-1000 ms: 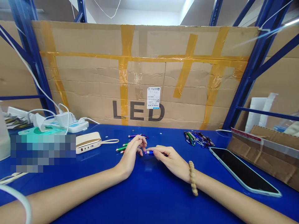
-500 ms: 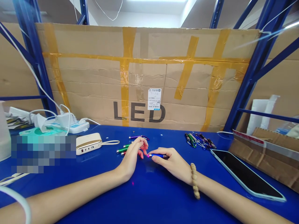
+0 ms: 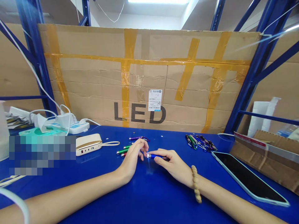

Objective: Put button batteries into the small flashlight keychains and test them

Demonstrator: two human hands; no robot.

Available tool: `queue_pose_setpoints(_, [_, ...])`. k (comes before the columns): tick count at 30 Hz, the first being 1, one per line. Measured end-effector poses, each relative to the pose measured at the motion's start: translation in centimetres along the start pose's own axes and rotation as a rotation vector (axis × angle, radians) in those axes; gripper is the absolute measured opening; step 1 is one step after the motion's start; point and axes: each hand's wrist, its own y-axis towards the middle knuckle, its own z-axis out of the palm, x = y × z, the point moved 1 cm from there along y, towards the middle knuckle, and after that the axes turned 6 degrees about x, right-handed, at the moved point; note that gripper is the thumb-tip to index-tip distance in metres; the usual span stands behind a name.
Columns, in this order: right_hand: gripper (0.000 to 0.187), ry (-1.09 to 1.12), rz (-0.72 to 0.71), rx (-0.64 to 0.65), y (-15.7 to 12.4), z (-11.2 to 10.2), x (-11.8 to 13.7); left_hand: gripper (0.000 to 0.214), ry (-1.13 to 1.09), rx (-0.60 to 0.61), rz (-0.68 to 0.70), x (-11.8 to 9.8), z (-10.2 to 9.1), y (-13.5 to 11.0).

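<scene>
Green torches lie at ten o'clock from the left hand, loosely curled, seemingly empty; at its three o'clock, the lit blue torch sits pinched in the right hand; likely light, stiff, smooth; best gripped mid-barrel.

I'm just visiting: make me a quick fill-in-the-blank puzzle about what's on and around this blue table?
1. The flashlight in the right hand is mostly ____ in colour.
2. The beaded bracelet is on the ____ wrist.
3. Big black letters on the cardboard spell ____.
4. The phone lies nearer the ____ hand.

Missing words: blue; right; LED; right.
</scene>
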Motion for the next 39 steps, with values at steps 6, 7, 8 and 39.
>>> queue_pose_setpoints(6, [0.032, 0.016, 0.000, -0.010, 0.10, 0.07, -0.02, 0.026, 0.016, -0.010, 0.007, -0.18, 0.10, -0.06])
queue_pose_setpoints(7, [0.032, 0.017, 0.007, -0.013, 0.10, 0.07, 0.00, 0.026, 0.016, -0.004, 0.005, -0.21, 0.11, -0.09])
queue_pose_setpoints(8, [0.031, 0.018, 0.016, -0.018, 0.09, 0.08, 0.00, 0.025, 0.017, 0.002, 0.002, -0.23, 0.11, -0.11])
queue_pose_setpoints(39, [0.025, 0.057, 0.069, 0.011, 0.05, 0.27, 0.27, 0.021, 0.021, 0.020, -0.027, 0.04, 0.14, -0.20])
